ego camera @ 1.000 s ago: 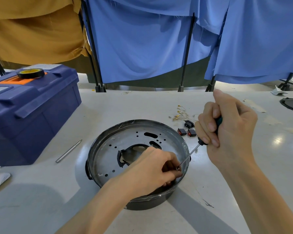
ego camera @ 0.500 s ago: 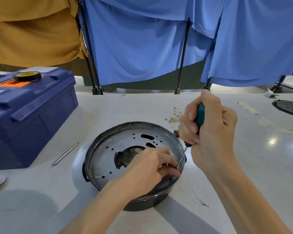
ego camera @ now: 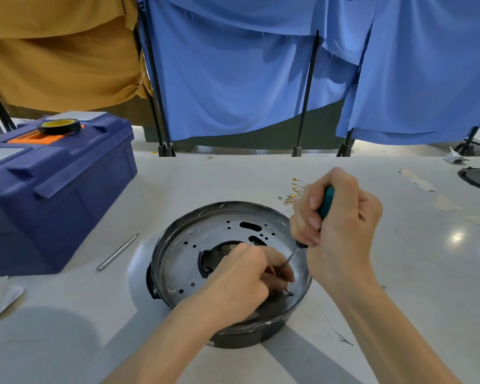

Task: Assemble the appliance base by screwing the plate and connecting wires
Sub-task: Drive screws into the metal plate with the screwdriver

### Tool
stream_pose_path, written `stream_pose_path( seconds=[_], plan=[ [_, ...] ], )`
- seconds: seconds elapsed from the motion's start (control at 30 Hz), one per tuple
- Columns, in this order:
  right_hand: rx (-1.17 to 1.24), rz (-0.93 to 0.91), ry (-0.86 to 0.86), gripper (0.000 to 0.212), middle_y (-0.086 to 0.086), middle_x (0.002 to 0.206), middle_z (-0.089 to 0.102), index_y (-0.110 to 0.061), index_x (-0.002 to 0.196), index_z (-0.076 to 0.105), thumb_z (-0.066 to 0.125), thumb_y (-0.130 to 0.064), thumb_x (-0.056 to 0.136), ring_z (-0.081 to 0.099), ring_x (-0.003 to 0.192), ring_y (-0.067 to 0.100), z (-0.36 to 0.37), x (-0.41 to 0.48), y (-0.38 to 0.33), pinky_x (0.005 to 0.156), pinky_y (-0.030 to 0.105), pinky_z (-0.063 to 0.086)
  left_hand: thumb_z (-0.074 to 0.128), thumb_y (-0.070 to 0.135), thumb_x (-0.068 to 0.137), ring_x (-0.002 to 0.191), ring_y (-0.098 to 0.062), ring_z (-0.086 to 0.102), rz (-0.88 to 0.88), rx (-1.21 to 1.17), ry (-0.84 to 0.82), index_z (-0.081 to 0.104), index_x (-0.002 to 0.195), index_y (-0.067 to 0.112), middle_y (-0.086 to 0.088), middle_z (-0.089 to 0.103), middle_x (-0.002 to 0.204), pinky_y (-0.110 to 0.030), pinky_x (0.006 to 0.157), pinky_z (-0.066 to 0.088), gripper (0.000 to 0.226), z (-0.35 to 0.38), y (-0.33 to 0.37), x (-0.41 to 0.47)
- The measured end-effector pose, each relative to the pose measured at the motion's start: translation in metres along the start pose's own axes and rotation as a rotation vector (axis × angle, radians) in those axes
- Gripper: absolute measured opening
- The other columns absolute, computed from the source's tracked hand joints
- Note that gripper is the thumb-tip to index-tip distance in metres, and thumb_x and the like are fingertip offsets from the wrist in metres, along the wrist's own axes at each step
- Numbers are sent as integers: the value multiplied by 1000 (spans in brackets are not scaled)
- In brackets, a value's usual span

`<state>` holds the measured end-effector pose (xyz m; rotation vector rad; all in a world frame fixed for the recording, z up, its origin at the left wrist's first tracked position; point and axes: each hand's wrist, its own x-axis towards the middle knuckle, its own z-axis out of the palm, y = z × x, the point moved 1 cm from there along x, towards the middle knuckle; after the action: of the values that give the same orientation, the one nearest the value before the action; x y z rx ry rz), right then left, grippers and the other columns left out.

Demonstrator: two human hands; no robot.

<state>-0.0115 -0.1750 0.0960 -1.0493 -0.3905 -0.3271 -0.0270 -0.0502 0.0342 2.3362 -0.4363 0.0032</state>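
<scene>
Since a second ago the right hand (ego camera: 341,225) has swung in over the rim of the round, dark, plastic-walled appliance base (ego camera: 247,339). It has also stood the teal-handled screwdriver (ego camera: 327,200) up steeper. Its fingers are wrapped tight round the handle, with the thin steel shaft running down from under them to the left fingertips.

The left hand (ego camera: 244,275) lies inside the base on the perforated silver metal plate (ego camera: 183,253), fingers bunched and pinching at the shaft's lower end. Whether a screw sits between them I cannot tell — something small and dark shows just past the fingertips, at the plate's edge on the side nearest the right wrist.

The likely trouble is the tip. If the slanted driver is pressed before it seats, it could skid off the screw head and jab the left fingers, which are right against it. A screw started at this tilt may also cross-thread, or drop through one of the plate's holes once the pinch loosens. The plate itself looks unfastened — a hard push by the fingertips could shift it off its hole.

Just beyond the right knuckles lie small brass wire terminals (ego camera: 291,192), not yet connected.
</scene>
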Motion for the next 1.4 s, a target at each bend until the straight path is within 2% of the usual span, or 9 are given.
stream_pose_path(
  seconds=[0.13, 0.3, 0.47, 0.67, 0.87, 1.03, 1.17, 1.23, 1.4],
  plan=[
    [31, 21, 77, 51, 0, 40, 29, -16, 45, 45, 35, -12, 95, 20, 32, 14, -10, 10, -8, 43, 16, 22, 61, 2, 88, 61, 5, 61, 5, -56, -3, 69, 84, 23, 19, 66, 66, -10, 61, 47, 23, 2, 3, 3],
    [13, 24, 142, 48, -1, 39, 30, -17, 45, 45, 36, -13, 92, 20, 32, 14, -14, 16, -10, 44, 16, 23, 63, 0, 87, 58, 5, 60, 29, -65, -11, 68, 79, 21, 27, 63, 63, -15, 65, 51, 23, 2, 5, 8],
    [-1, 3, 155, 43, -1, 38, 30, -18, 43, 46, 38, -16, 85, 20, 32, 15, -14, 17, -12, 43, 15, 23, 64, 10, 91, 62, 7, 61, 80, -25, -7, 66, 79, 24, 34, 60, 64, -8, 62, 46, 19, 6, 4, 11],
    [-35, -38, 179, 45, 0, 38, 29, -17, 44, 44, 36, -10, 88, 19, 32, 16, -13, 16, -12, 43, 16, 23, 64, 18, 94, 60, 3, 61, 77, -14, -16, 68, 82, 23, 16, 60, 61, -24, 68, 53, 13, 8, 5, 12],
    [-71, -67, 196, 38, 2, 38, 26, -15, 44, 40, 37, -12, 81, 17, 33, 17, -11, 14, -14, 44, 16, 22, 56, 13, 98, 61, -5, 61, 50, 41, -44, 58, 77, 24, 17, 58, 58, -33, 70, 55, 23, 5, 12, 13],
    [-103, -71, 219, 37, 3, 38, 24, -14, 43, 39, 38, -12, 80, 18, 32, 17, -13, 14, -16, 45, 17, 22, 52, 14, 100, 56, 3, 51, 87, 180, -71, 59, 88, 10, 21, 51, 52, -35, 73, 51, 15, 5, 21, 16],
    [-111, -59, 236, 32, 6, 41, 22, -12, 45, 37, 38, -13, 77, 16, 34, 17, -13, 15, -17, 45, 17, 20, 53, 15, 100, 68, -10, 59, 134, 279, -63, 60, 91, 11, 11, 73, 82, -38, 74, 50, 12, 4, 23, 15],
    [-135, -65, 244, 31, 7, 41, 23, -12, 44, 37, 38, -13, 75, 15, 36, 17, -14, 16, -18, 44, 17, 20, 54, 17, 99, 62, -11, 56, 168, 312, -58, 60, 90, 12, 11, 74, 87, -37, 70, 50, 12, 5, 23, 15],
    [-138, -77, 239, 35, 4, 39, 24, -14, 43, 38, 38, -13, 78, 16, 35, 18, -14, 13, -18, 44, 17, 22, 60, 23, 96, 53, -11, 45, 213, 287, -7, 58, 83, 15, 6, 68, 70, -35, 62, 47, 15, 8, 17, 18]
  ],
)
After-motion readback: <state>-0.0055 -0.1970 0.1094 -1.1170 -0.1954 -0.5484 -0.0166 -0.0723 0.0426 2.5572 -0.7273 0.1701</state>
